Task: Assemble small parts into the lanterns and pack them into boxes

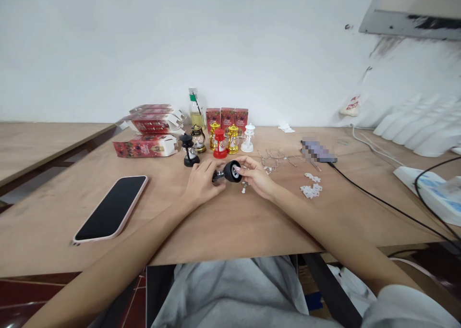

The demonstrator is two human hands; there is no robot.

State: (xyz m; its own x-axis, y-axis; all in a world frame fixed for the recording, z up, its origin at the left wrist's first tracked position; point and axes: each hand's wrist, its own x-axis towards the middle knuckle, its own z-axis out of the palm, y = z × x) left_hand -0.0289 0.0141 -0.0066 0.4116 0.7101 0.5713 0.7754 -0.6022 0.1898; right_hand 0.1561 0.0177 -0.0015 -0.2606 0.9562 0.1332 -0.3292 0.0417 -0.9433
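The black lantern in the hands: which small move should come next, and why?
Perhaps press gently with the right hand at the open end, while the left hand steadies the body: the black lantern is held sideways, its hollow end faces the right side, and right fingertips are at that opening.

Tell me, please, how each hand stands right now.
Left hand: closed around a black lantern.
Right hand: partly closed at the lantern's base; whether it pinches anything cannot be told.
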